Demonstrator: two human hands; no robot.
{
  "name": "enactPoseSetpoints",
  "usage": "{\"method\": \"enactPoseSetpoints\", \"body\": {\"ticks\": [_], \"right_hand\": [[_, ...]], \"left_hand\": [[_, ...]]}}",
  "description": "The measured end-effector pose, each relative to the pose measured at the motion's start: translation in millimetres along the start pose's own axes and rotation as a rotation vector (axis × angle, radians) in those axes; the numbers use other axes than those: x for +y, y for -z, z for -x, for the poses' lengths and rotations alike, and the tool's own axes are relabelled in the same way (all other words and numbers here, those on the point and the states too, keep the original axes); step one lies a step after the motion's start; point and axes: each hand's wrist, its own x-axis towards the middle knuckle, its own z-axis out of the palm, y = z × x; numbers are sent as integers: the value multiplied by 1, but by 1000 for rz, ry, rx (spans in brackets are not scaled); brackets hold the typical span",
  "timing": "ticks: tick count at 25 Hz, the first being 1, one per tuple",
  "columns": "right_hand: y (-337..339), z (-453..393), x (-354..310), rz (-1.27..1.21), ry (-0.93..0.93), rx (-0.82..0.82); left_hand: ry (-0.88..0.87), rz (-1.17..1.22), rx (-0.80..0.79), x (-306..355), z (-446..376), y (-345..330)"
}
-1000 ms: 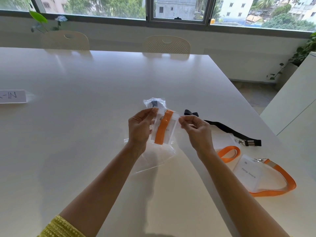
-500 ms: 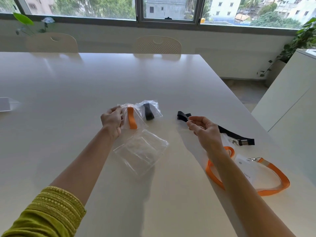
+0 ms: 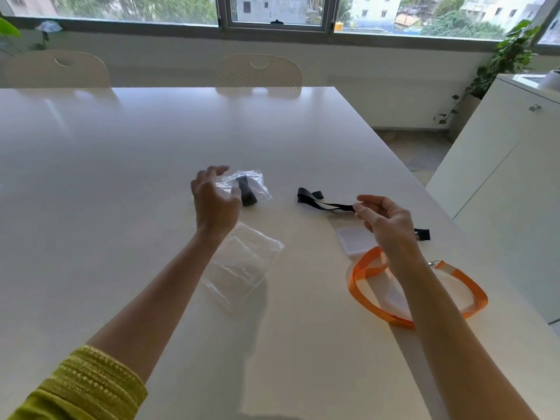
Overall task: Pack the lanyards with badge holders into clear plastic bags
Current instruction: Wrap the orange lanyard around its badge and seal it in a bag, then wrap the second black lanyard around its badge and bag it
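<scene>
My left hand (image 3: pixel 215 201) hovers with relaxed, spread fingers beside a packed clear bag (image 3: pixel 253 187) that holds a rolled black lanyard. The bag with the orange lanyard is not visible; my left hand may cover it. A small stack of empty clear bags (image 3: pixel 245 265) lies just below that wrist. My right hand (image 3: pixel 385 221) pinches the strap of a loose black lanyard (image 3: pixel 312 197), lifting it slightly off the table. Its badge holder (image 3: pixel 354 239) lies flat under the hand. An orange lanyard (image 3: pixel 360 278) with its badge holder (image 3: pixel 391 294) lies loose nearer to me, partly under my right forearm.
The white table (image 3: pixel 121 207) ends at a right edge close to the lanyards. A white cabinet (image 3: pixel 500 177) stands to the right across a gap. Two chairs (image 3: pixel 259 72) sit at the far side under the window.
My left hand carried the bagged orange lanyard left to the other packed bag and let go. My right hand moved right and pinched the black lanyard's strap.
</scene>
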Motion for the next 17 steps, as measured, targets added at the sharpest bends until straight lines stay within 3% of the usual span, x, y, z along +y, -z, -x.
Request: {"method": "enactPoseSetpoints", "body": {"ticks": [3, 7, 9, 14, 17], "right_hand": [[21, 2, -2, 85, 20, 56], [51, 10, 4, 286, 20, 112], [62, 16, 13, 413, 6, 95], [69, 29, 27, 629, 39, 30], [65, 35, 31, 692, 73, -22]], "left_hand": [[-168, 75, -194, 36, 31, -23], [-405, 72, -698, 59, 74, -60], [-480, -18, -856, 63, 92, -83], [-495, -164, -981, 68, 105, -114], [-513, -217, -953, 70, 105, -116]]}}
